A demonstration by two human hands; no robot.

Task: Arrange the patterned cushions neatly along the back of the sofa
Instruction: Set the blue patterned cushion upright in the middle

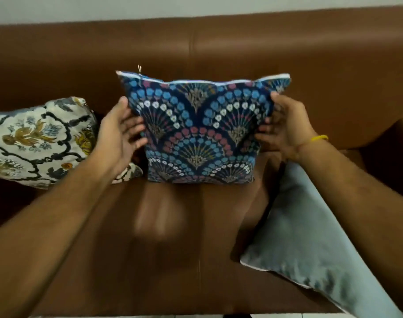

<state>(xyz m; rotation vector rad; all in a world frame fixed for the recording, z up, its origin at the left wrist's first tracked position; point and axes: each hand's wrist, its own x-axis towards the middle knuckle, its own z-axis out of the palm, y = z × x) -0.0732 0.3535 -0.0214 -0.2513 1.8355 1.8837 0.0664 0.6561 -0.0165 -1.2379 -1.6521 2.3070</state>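
Note:
A dark blue cushion (200,131) with fan and flower patterns stands upright against the brown sofa's backrest (241,49), zip edge on top. My left hand (122,134) presses its left edge with spread fingers, thumb near the upper corner. My right hand (280,127), with a yellow band at the wrist, holds the right edge the same way. A cream cushion (37,141) with black outlines and gold flowers leans at the left, close to my left hand.
A plain grey cushion (306,249) lies flat on the seat at the right, partly under my right forearm. The sofa's right armrest (379,125) rises behind it. The brown seat (173,237) spreads in front of the blue cushion.

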